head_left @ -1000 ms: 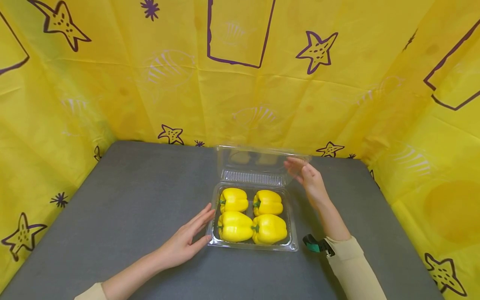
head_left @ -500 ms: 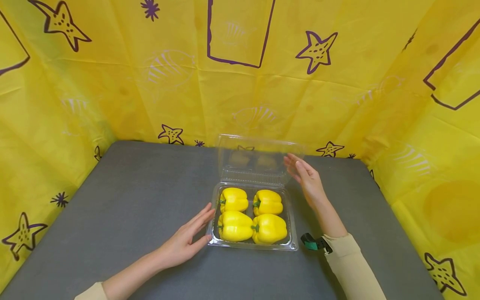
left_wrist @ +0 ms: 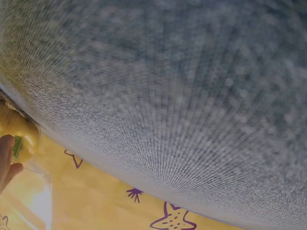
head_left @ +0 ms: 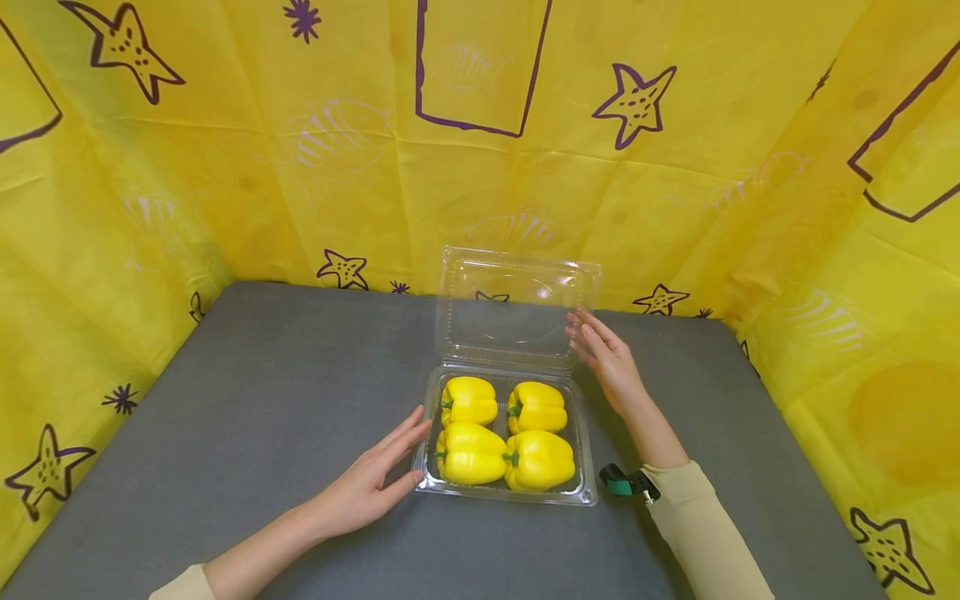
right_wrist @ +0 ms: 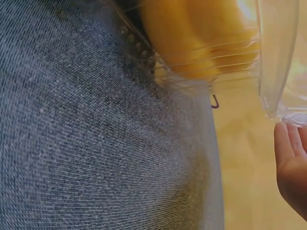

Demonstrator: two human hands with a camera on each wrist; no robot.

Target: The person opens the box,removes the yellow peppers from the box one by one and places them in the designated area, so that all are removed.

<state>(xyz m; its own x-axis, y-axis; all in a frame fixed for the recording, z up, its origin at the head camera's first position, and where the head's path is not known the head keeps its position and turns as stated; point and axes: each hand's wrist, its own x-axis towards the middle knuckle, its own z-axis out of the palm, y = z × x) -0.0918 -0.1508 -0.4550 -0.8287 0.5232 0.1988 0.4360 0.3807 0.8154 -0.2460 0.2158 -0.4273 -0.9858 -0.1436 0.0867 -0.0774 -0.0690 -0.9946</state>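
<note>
A clear plastic clamshell box [head_left: 517,497] rests on the grey table with several yellow bell peppers [head_left: 471,455] lying in two rows in its base. Its hinged clear lid [head_left: 498,321] is raised, leaning away at the back. Along the base's left side lies my left hand [head_left: 367,479], fingers straight and fingertips at the rim. At the lid's right edge is my right hand [head_left: 611,362], with nearly straight fingertips touching the lid. The right wrist view shows those fingers [right_wrist: 284,143] right at the lid's corner. A pepper [left_wrist: 31,139] appears beside the left thumb in the left wrist view.
The grey cloth-covered table [head_left: 262,400] reaches back to a yellow curtain [head_left: 300,192] printed with starfish and fish, which also encloses both sides. A black and green wrist strap [head_left: 626,483] sits at the right sleeve.
The lid has swung further up from low at the back to a more upright stand. My right hand has shifted slightly along with it. The left hand and the peppers have stayed put.
</note>
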